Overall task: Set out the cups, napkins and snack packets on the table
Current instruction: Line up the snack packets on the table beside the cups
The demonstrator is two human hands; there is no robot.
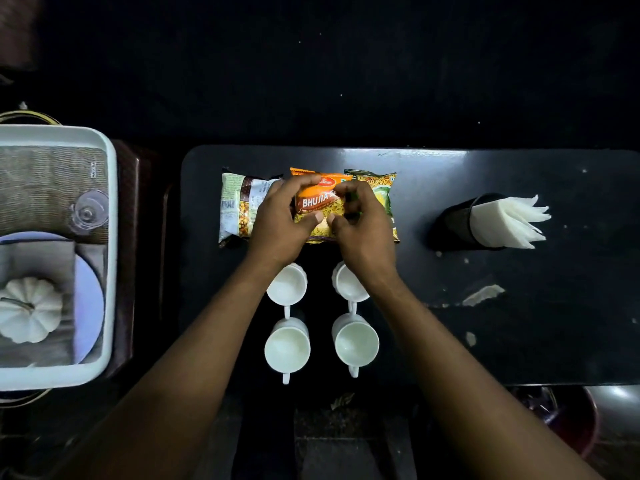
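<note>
Three snack packets lie in a row at the far side of the black table (519,341): a pale one with a brown band (237,206) on the left, an orange bhujia packet (320,206) in the middle, and a yellow-green one (384,199) on the right. My left hand (280,220) and my right hand (363,223) both grip the orange packet from its two sides. Several white cups (287,346) stand in two columns nearer to me, under my forearms. A dark holder (457,221) at the right carries white napkins (509,221).
A white tray (107,202) at the left holds a woven mat, an upturned clear glass (90,211), a pale blue plate (89,299) and a white pumpkin ornament (29,308). Paper scraps (483,294) lie on the table's right part. A metal vessel (613,403) sits at the lower right.
</note>
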